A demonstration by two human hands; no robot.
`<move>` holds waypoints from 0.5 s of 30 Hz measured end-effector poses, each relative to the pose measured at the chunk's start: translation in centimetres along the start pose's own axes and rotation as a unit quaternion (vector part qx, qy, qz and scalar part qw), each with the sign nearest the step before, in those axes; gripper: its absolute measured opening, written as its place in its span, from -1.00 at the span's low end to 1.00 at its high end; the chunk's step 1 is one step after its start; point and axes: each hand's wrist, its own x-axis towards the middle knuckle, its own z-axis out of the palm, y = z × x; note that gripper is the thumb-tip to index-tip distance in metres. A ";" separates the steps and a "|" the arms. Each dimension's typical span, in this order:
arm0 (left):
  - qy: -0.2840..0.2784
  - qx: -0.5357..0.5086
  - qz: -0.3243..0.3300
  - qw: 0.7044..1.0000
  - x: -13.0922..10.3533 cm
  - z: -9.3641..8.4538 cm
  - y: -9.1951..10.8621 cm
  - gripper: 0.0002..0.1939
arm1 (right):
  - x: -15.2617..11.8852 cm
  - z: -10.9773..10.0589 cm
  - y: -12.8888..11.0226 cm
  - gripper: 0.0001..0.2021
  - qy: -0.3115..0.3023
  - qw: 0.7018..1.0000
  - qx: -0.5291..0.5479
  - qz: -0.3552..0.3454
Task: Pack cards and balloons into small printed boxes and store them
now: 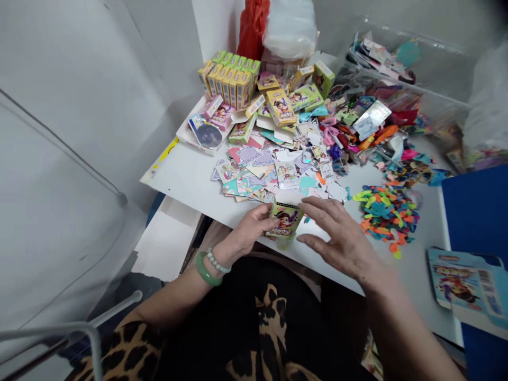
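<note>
My left hand (249,228) grips a small green printed box (284,219) by its left side, at the front edge of the white table. A dark strip runs along the top of the box, and a cartoon figure is on its front. My right hand (337,238) is just right of the box with thumb and fingers spread, holding nothing. Its fingertips come close to the box's right edge; I cannot tell if they touch. Behind the box lies a loose pile of printed cards and stickers (254,172).
Yellow and green boxes (230,79) stand in rows at the back left. More boxes (281,107) lie in the middle. Bright balloons (383,211) are heaped on the right. A clear bin (420,79) stands behind, and a flattened blue carton (456,286) lies at far right.
</note>
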 end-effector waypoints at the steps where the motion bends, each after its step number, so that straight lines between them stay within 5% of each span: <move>1: -0.003 -0.007 -0.011 1.000 0.0 -0.1 0.0 -0.47 | -0.4 0.6 0.0 -0.50 -0.002 1.000 -0.024 0.006; 7: 0.025 -0.027 0.035 0.999 0.7 -0.8 -0.1 -0.48 | -3.5 4.1 -0.4 -0.70 0.120 0.975 -0.041 0.183; 15: 0.019 0.016 0.029 0.999 1.1 -1.9 -0.3 -0.49 | -8.1 6.3 -2.2 -0.73 -0.138 0.972 0.142 0.127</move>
